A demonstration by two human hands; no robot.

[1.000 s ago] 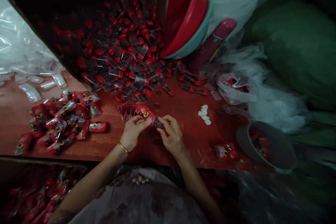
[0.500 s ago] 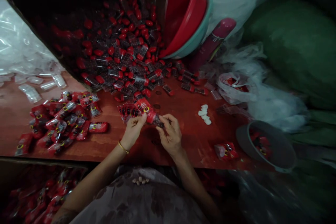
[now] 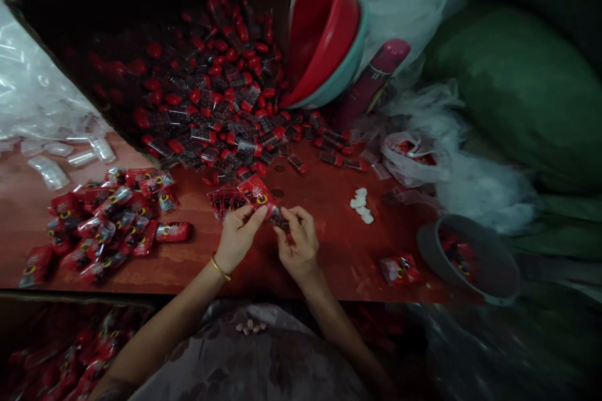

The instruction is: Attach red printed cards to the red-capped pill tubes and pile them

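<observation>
Between both hands, over the red-brown table (image 3: pixel 348 250), is a red printed packet (image 3: pixel 254 190) with a small clear container (image 3: pixel 278 218) of dark contents at its lower right end. My left hand (image 3: pixel 241 232), with a gold bangle at the wrist, pinches the packet between thumb and fingers. The fingers of my right hand (image 3: pixel 298 244) are closed on the container. Just behind my left hand lies a row of flat red packets (image 3: pixel 224 202). Filled red packets (image 3: pixel 110 222) are heaped on the table at the left.
A tipped cardboard box (image 3: pixel 51 44) spills red-capped containers (image 3: pixel 226 100) across the back. Red (image 3: pixel 313 31) and teal bowls lean beside a pink spray can (image 3: pixel 371 81). White pieces (image 3: pixel 362 205) and a grey bowl (image 3: pixel 433 250) are at the right. Another box of packets (image 3: pixel 61 351) sits lower left.
The container and packet are closer together, with my left thumb further over the packet's lower end. The whole view has shifted slightly, so most things appear a little further left.
</observation>
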